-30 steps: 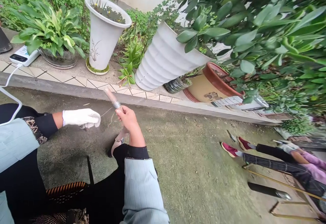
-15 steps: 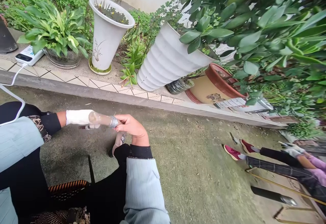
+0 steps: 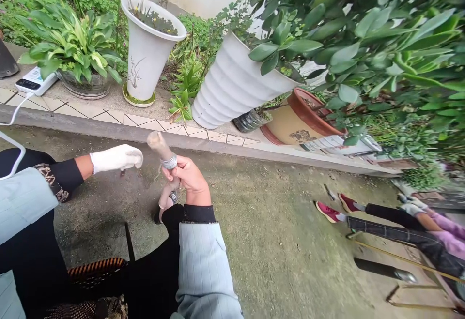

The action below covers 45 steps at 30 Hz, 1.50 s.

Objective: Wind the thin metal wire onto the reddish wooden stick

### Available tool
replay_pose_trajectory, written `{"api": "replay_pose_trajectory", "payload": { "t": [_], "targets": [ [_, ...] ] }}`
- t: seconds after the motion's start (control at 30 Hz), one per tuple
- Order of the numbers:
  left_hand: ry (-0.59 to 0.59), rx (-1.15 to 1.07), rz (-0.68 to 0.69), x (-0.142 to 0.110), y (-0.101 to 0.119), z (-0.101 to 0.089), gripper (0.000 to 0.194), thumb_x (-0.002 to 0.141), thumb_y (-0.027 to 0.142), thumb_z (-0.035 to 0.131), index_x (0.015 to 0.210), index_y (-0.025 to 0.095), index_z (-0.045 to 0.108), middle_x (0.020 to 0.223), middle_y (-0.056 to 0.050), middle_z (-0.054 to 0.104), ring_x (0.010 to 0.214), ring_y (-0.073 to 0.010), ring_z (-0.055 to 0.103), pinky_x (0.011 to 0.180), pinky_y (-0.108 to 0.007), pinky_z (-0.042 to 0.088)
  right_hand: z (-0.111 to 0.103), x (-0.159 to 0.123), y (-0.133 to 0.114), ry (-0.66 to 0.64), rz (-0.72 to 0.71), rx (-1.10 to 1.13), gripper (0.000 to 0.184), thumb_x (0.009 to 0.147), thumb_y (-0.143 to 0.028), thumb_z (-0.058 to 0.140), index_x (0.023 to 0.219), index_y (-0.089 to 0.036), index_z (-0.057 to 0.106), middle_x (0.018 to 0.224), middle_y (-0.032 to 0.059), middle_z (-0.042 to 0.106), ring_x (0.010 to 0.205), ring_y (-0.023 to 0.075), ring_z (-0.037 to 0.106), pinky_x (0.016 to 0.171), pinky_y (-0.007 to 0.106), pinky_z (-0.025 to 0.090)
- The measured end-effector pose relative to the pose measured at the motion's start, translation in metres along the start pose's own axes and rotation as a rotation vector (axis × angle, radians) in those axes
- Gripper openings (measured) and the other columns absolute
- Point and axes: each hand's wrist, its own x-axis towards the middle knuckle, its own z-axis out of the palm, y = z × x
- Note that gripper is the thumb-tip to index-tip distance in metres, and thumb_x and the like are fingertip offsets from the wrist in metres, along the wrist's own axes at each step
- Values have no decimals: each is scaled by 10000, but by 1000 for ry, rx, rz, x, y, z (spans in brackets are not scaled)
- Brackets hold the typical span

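We held a stick in our right hand, pointing toward eleven o'clock, with wire wound round it. Our gloved left hand was curled at nine o'clock from that, and we could not tell if it held anything

A pale, perhaps wooden stick tilts leftward, silvery wire around it.

Grey concrete ledge, cream-tiled edge — bears white ribbed conical planter | left of planter: green round saucer under white flared pot; transparent round bowl with leafy plant; white boxy device | right of planter — small dark glossy pot; tan red-rimmed pot
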Motion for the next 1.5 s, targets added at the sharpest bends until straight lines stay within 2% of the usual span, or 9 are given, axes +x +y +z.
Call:
{"api": "replay_pose_trajectory", "payload": {
  "t": [0.27,0.43,0.57,0.73,0.9,1.03,1.17,1.3,1.5],
  "targets": [
    [-145,-102,-104,-12,-6,20,366,878,471,511,874,119,614,673,-20,551,523,-94,413,473,-188,320,-12,9,6,407,91,46,438,711,-523,652,964,-176,564,698,-20,469,538,89,381,506,237,337],
    [-266,-104,40,-19,8,16,363,854,466,545,815,114,628,737,-46,591,595,-111,446,532,-199,364,-21,15,22,635,378,-697,254,787,-426,565,851,-181,586,723,19,557,606,125,463,555,245,348],
    [-290,-70,93,-19,14,4,354,855,445,541,817,106,637,720,-42,579,574,-102,418,527,-199,353,-10,16,28,164,660,-1228,116,757,-290,630,782,-178,648,779,60,636,686,150,527,590,253,343],
    [-22,-50,54,-10,3,-4,288,824,398,559,785,116,605,708,-26,571,581,-106,446,529,-195,354,6,13,19,-623,650,-639,226,713,-312,694,883,-165,669,648,-37,558,559,82,475,550,208,366],
    [-18,-112,11,-6,-5,10,306,831,422,538,791,123,586,663,-15,537,548,-105,431,503,-194,333,2,13,9,-32,195,-195,344,720,-445,674,864,-142,599,684,-21,528,553,75,436,545,218,384],
    [-205,-141,4,-9,5,19,331,854,452,517,840,131,597,626,4,511,537,-103,410,497,-190,321,-7,21,23,423,226,-430,245,791,-409,571,810,-165,560,666,-21,503,549,84,425,524,213,363],
    [-276,38,21,-11,15,12,293,852,402,527,758,132,595,615,7,504,539,-103,409,510,-197,324,-6,20,30,98,533,-917,103,749,-266,632,768,-166,614,637,-28,525,571,79,422,525,196,318],
    [-309,14,40,-8,16,5,298,833,397,559,724,121,587,671,-16,542,585,-113,428,538,-201,343,-2,8,14,-544,580,-525,242,710,-307,703,880,-141,656,659,-33,560,573,74,470,544,198,364],
    [-159,-171,18,-4,2,22,369,860,468,516,840,111,605,634,-12,515,544,-110,414,509,-196,333,-5,8,4,195,67,-170,255,745,-386,653,814,-156,570,699,-19,531,558,73,436,545,215,385]
  ]
}}
